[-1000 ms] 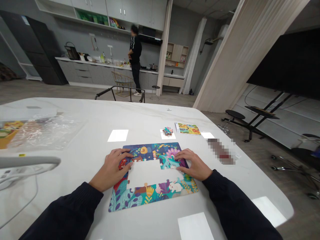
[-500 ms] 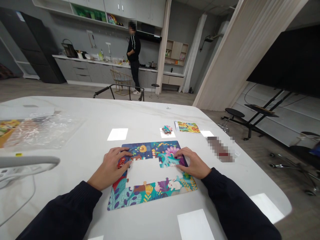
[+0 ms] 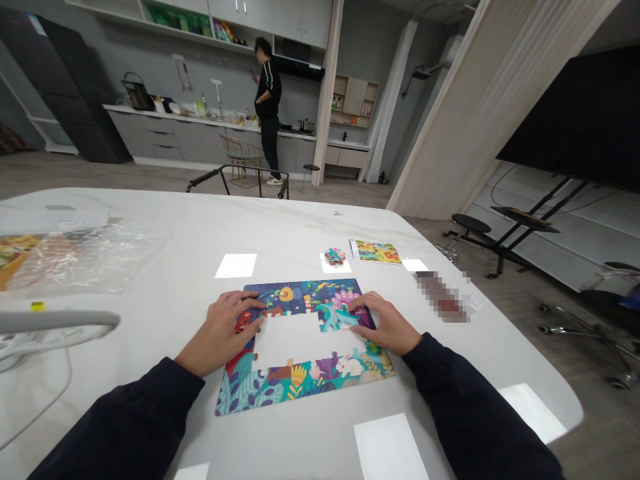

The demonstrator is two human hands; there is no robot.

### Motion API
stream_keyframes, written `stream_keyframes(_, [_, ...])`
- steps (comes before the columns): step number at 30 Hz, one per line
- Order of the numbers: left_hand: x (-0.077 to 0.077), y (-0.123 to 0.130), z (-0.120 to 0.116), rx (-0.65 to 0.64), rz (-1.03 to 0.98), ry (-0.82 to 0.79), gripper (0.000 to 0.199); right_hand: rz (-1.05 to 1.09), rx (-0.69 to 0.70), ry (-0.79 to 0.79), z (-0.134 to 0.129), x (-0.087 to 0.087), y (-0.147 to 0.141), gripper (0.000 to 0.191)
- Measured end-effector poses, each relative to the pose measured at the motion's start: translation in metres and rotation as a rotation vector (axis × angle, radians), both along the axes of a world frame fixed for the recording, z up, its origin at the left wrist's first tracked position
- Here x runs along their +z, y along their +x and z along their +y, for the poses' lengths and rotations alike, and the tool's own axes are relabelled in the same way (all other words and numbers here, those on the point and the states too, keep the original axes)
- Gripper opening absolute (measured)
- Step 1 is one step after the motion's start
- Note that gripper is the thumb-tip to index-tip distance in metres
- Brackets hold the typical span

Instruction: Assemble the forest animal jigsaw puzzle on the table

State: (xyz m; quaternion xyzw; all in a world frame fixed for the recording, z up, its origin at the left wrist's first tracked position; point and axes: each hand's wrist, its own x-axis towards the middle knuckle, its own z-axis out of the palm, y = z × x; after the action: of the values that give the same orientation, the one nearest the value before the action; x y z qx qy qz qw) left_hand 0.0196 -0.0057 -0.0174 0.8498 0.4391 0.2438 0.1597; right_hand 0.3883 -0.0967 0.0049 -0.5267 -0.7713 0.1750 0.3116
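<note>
A colourful jigsaw puzzle (image 3: 305, 384) lies flat on the white table, its border joined around a bare white middle. My left hand (image 3: 225, 330) rests on the puzzle's left edge, fingers apart, with nothing held. On the right edge lies my right hand (image 3: 387, 323), its fingers spread and touching the pieces by the pink peacock pattern. A teal section reaches into the gap beside my right fingertips. Beyond the puzzle sits a small stack of loose pieces (image 3: 335, 257), with a picture card (image 3: 377, 252) to its right.
Clear plastic wrapping (image 3: 85, 260) covers part of an orange box (image 3: 17, 260) at the left. A grey curved bar (image 3: 60, 321) and a cable are nearer. A blurred reddish object (image 3: 443, 298) lies at the right. A person (image 3: 269, 107) stands by the far counter.
The person at the counter has raised a hand holding something small. My hands and the puzzle have stayed in place; the view has shifted slightly.
</note>
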Motion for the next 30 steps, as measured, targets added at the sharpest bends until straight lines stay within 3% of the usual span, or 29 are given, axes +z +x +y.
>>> stream_keyframes(6, [0.0, 0.0, 0.0, -0.004, 0.004, 0.01, 0.028, 0.019, 0.001, 0.006, -0.005, 0.009, -0.005, 0.029])
stream_keyframes(12, [-0.001, -0.001, 0.001, -0.011, 0.01, 0.01, 0.027, -0.018, 0.179, -0.001, -0.015, 0.011, -0.023, 0.035])
stream_keyframes(16, [-0.003, -0.001, 0.001, -0.01, 0.006, 0.019, 0.026, -0.028, 0.222, 0.011, -0.015, 0.006, -0.026, 0.034])
stream_keyframes(22, [-0.002, -0.001, 0.001, -0.014, 0.011, 0.021, 0.026, -0.038, 0.198, 0.001, -0.014, 0.008, -0.024, 0.03])
stream_keyframes(30, [-0.002, -0.001, 0.001, -0.015, 0.007, 0.033, 0.025, -0.094, 0.021, -0.026, -0.018, 0.008, -0.029, 0.035])
